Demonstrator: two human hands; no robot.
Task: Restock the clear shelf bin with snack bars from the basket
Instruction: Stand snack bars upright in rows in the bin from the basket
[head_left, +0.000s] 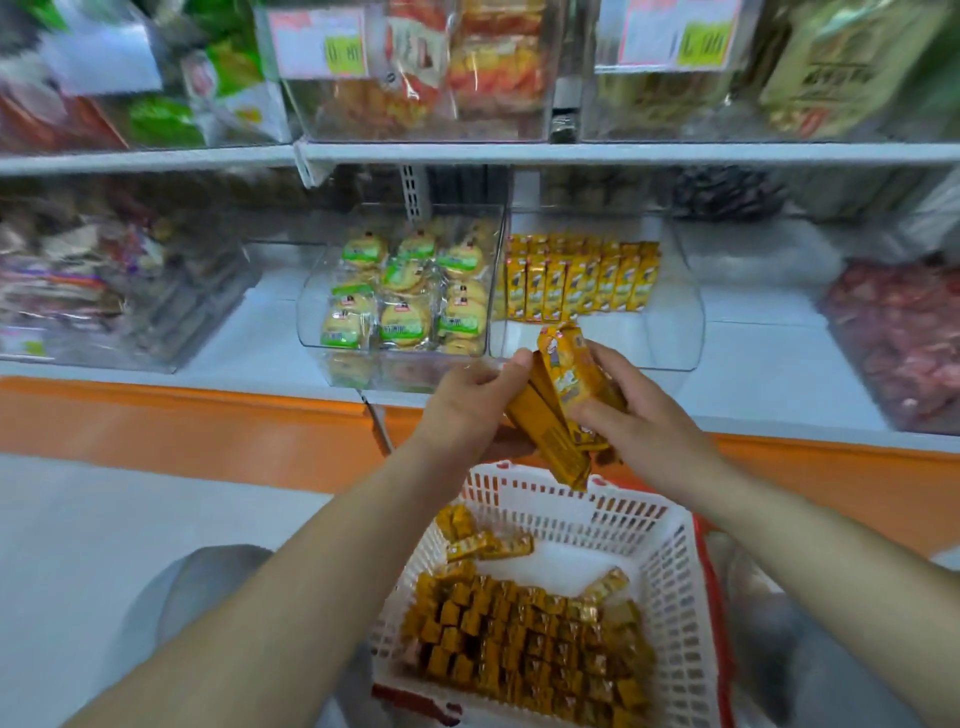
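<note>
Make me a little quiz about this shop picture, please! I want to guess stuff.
1. True or false: the white basket has no snack bars left in it.
2. What fills the bin just left of the clear shelf bin that holds the yellow bars? A. bottles B. round biscuits in green-labelled packs C. apples
3. Fill in: the bunch of snack bars in the air is gripped by the left hand and the ____ hand.

Key: 1 false, it holds many; 2 B; 3 right hand.
</note>
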